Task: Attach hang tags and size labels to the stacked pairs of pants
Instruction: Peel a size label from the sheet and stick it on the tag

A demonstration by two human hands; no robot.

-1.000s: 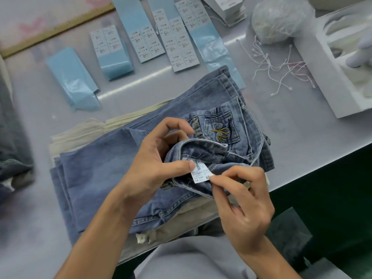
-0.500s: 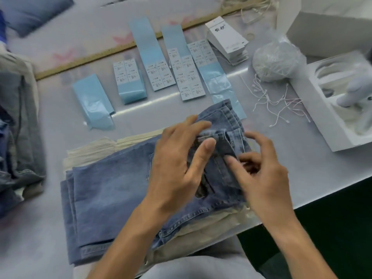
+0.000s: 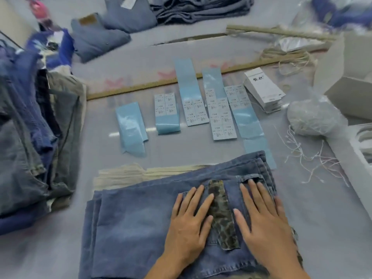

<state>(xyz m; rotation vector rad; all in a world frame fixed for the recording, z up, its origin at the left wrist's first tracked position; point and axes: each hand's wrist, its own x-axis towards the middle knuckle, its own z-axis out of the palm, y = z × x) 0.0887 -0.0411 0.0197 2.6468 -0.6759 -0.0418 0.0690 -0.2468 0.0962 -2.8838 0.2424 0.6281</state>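
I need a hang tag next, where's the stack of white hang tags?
Head view, far right of the table: the hang tags sit beside the rightmost label strip, behind the string bundle.

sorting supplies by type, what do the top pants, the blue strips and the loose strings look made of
Top pants: faded blue denim, judging by the woven look and stitched seams. Blue strips: glossy, likely coated release paper or film; they glint under the light. Strings: thin white cord, perhaps cotton or plastic; too fine to tell.

bench (image 3: 201,150): grey, carries everything
near edge: stacked pairs of pants (image 3: 130,218), blue denim on top
middle: blue label strips (image 3: 187,93) in a row
right: hang tag stack (image 3: 263,88), string bundle (image 3: 312,117), loose strings (image 3: 302,150), white box (image 3: 346,156)
left: heap of clothes (image 3: 30,127)
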